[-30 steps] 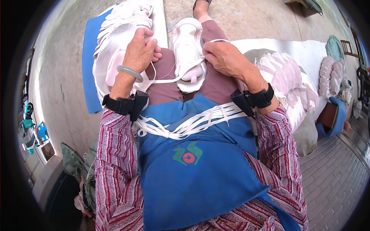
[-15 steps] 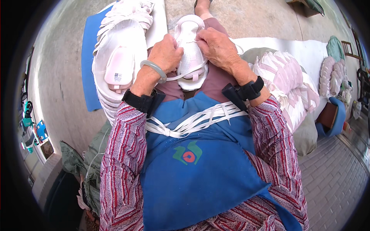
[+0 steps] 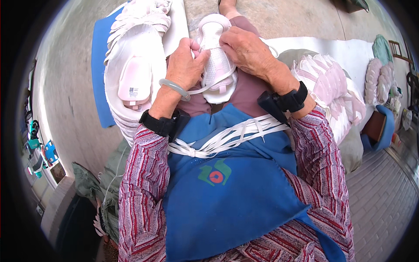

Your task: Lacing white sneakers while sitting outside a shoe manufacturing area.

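A white-and-pink shoe upper lies lengthwise between my knees, its rounded tongue end away from me. My left hand is closed at its left edge, with a bit of white shoelace between thumb and forefinger. My right hand pinches at the opposite edge, fingertips bent down over the lace. A thin stretch of lace crosses the tongue between both hands. Another length of white shoelace loops over the near end and runs to my left wrist. What lies under my right fingertips is partly hidden.
A bundle of white laces lies across my blue apron. Stacked pale uppers stand at my left, and a pink-and-white pile sits at my right. A blue chair-like object stands farther right.
My left thumb and forefinger have spread slightly, showing white lace between them. My right hand has shifted a little up and left. The shoe upper stays nearly where it was.
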Tool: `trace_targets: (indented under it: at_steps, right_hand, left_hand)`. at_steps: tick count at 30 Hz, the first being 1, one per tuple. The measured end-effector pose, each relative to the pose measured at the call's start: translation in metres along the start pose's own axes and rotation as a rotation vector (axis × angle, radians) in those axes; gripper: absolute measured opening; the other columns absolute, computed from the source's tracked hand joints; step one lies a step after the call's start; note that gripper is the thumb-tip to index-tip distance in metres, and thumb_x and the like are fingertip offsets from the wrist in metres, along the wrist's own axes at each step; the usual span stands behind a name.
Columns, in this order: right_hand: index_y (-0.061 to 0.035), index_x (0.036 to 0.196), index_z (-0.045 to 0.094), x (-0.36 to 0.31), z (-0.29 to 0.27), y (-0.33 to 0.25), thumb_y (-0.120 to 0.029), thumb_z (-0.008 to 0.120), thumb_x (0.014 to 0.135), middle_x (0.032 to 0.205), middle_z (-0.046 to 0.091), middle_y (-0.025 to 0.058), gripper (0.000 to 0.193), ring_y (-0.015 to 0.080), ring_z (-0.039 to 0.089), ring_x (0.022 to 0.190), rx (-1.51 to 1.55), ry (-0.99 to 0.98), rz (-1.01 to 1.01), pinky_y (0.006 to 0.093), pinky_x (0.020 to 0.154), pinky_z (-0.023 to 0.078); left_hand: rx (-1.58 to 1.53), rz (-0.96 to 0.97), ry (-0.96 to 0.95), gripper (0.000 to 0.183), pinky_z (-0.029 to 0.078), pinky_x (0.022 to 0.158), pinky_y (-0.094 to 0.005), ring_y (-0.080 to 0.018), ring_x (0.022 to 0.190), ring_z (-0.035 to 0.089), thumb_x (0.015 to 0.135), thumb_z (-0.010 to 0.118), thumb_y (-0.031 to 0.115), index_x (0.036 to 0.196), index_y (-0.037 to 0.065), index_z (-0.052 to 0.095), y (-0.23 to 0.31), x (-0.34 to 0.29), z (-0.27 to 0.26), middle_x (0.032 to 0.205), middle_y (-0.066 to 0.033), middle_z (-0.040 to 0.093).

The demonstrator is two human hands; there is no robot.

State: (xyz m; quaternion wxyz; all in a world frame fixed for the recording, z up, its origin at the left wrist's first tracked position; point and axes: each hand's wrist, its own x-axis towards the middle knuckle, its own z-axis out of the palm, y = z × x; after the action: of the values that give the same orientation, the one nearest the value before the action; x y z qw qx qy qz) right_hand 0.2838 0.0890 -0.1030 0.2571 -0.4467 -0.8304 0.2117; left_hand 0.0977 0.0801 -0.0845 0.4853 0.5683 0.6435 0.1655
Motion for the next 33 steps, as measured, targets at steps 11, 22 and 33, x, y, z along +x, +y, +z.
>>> trace_targets:
  at_steps: [11,22,33]
  right_hand:
    - [-0.0016,0.087,0.058,-0.007,0.011,-0.003,-0.007,0.058,0.084,0.087,0.058,0.0179,0.006,0.0386,0.061,0.082,0.001,0.091,0.036,0.0458,0.070,0.050]
    - [-0.0006,0.091,0.062,0.006,0.005,0.008,-0.016,0.054,0.088,0.086,0.062,0.0178,0.017,0.0367,0.060,0.083,0.070,-0.092,0.122,0.0423,0.074,0.049]
    - [0.0001,0.079,0.060,0.003,0.018,0.008,-0.014,0.057,0.085,0.083,0.060,0.0190,0.015,0.0386,0.061,0.082,0.113,-0.016,0.204,0.0467,0.070,0.049]
  left_hand:
    - [-0.081,0.158,-0.009,0.014,0.049,0.045,-0.0301,-0.0170,0.049,0.059,0.086,0.064,0.010,0.092,0.001,0.055,-0.002,0.010,0.003,0.075,-0.0091,0.058]
    - [-0.008,0.357,0.041,0.011,0.046,0.043,-0.0268,-0.0122,0.049,0.053,0.092,0.060,0.012,0.097,0.004,0.054,-0.012,0.015,0.009,0.071,-0.0060,0.055]
    - [-0.095,0.192,-0.047,0.013,0.047,0.043,-0.0244,-0.0090,0.049,0.054,0.094,0.057,0.012,0.101,0.003,0.052,-0.005,0.009,0.006,0.067,-0.0032,0.054]
